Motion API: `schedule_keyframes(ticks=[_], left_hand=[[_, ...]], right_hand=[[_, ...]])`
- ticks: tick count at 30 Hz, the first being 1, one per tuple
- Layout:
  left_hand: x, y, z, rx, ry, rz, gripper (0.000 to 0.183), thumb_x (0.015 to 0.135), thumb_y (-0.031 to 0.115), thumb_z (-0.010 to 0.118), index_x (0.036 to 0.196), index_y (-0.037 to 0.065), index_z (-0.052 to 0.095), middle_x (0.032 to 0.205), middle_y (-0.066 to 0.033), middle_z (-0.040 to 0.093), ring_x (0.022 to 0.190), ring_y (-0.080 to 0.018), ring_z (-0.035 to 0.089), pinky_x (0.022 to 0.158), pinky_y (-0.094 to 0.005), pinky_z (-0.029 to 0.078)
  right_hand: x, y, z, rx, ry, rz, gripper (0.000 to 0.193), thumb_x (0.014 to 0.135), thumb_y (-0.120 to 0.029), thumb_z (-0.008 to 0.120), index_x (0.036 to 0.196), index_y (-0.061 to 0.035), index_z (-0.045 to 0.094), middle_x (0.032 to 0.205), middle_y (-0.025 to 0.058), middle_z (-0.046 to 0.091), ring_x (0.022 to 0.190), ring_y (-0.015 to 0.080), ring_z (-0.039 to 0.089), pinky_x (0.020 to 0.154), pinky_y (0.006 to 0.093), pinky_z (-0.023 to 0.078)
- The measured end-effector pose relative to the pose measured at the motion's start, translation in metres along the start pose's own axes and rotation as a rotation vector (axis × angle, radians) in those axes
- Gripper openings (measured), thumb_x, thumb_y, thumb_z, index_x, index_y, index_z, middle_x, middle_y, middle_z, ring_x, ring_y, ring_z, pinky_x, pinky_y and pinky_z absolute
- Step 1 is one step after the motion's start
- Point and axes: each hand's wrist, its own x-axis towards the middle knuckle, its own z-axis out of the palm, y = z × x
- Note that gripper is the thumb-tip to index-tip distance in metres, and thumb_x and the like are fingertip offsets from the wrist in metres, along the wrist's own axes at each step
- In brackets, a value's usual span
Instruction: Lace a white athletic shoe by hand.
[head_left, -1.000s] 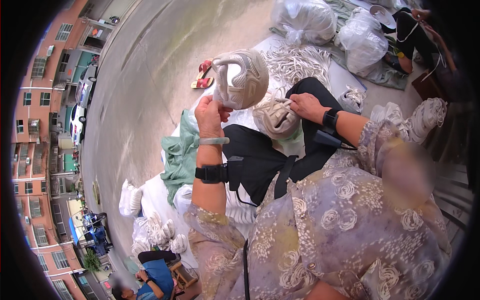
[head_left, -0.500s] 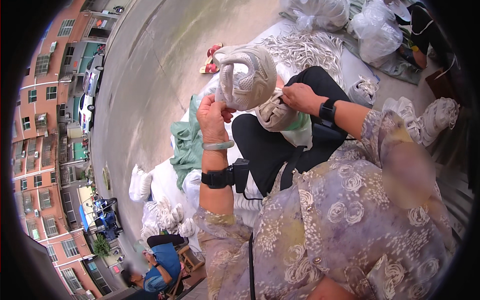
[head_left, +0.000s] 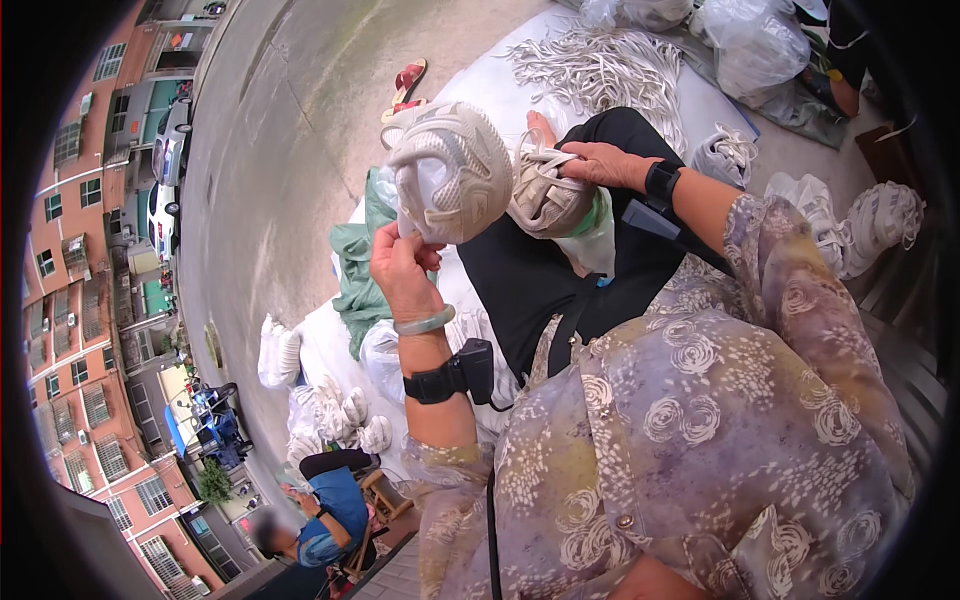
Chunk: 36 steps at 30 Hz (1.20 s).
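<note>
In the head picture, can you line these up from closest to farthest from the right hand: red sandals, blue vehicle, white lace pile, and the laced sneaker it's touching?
From the right hand:
1. Laced sneaker: touching the hand, on its left.
2. White lace pile: farther ahead.
3. Red sandals: ahead and well left.
4. Blue vehicle: far off left.

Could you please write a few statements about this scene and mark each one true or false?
1. The left hand holds a pale sneaker. True.
2. The right hand touches a laced sneaker. True.
3. The left wrist is bare. False: a pale green bangle circles it.
4. White laces lie heaped on a white sheet. True.
5. Nothing red lies on the pavement. False: red sandals lie on the pavement.
</note>
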Motion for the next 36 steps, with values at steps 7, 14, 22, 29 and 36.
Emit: schedule_keyframes(ticks=[7,14,22,29,36], left_hand=[[-0.010,-0.009,-0.005,0.007,0.003,-0.050,0.014,0.075,0.001,0.046,0.087,-0.002,0.052,0.063,-0.0070,0.056,0.045,-0.0104,0.046,0.042,-0.0208,0.036],[-0.012,-0.009,-0.001,-0.032,0.012,-0.034,0.012,0.077,0.002,0.046,0.087,-0.001,0.052,0.066,-0.0069,0.056,0.048,-0.0102,0.047,0.043,-0.0205,0.036],[-0.012,-0.010,-0.007,-0.054,0.025,0.021,0.012,0.077,0.002,0.047,0.087,-0.001,0.052,0.067,-0.0075,0.057,0.047,-0.0105,0.047,0.043,-0.0205,0.036],[-0.017,-0.019,-0.010,-0.027,0.046,-0.014,0.013,0.076,0.001,0.046,0.087,-0.002,0.053,0.065,-0.0067,0.057,0.047,-0.0105,0.049,0.043,-0.0205,0.036],[-0.037,-0.027,-0.007,0.061,-0.010,-0.036,0.012,0.075,0.002,0.048,0.085,-0.001,0.053,0.064,-0.0048,0.056,0.046,-0.0087,0.048,0.041,-0.0200,0.037]], right_hand=[[-0.015,-0.025,-0.007,0.456,-0.065,0.292,0.069,0.070,-0.041,0.062,0.125,-0.0037,0.044,0.128,0.0192,0.042,0.119,0.0291,0.039,0.095,0.0331,0.034],[0.011,-0.027,0.019,-0.095,0.245,0.081,0.060,0.070,-0.042,0.056,0.117,-0.0058,0.048,0.109,0.0201,0.052,0.099,0.0335,0.052,0.075,0.0411,0.045],[-0.003,-0.054,0.026,-0.198,0.235,0.135,0.053,0.070,-0.038,0.052,0.094,0.0084,0.058,0.084,0.0261,0.061,0.080,0.0357,0.061,0.073,0.0388,0.046],[-0.008,-0.074,0.034,-0.335,0.142,0.171,0.048,0.070,-0.039,0.054,0.089,0.0047,0.061,0.079,0.0224,0.062,0.074,0.0342,0.062,0.066,0.0408,0.049],[-0.014,-0.047,0.025,-0.315,0.139,0.062,0.056,0.070,-0.047,0.057,0.103,-0.0013,0.056,0.096,0.0229,0.056,0.091,0.0332,0.056,0.078,0.0403,0.044]])
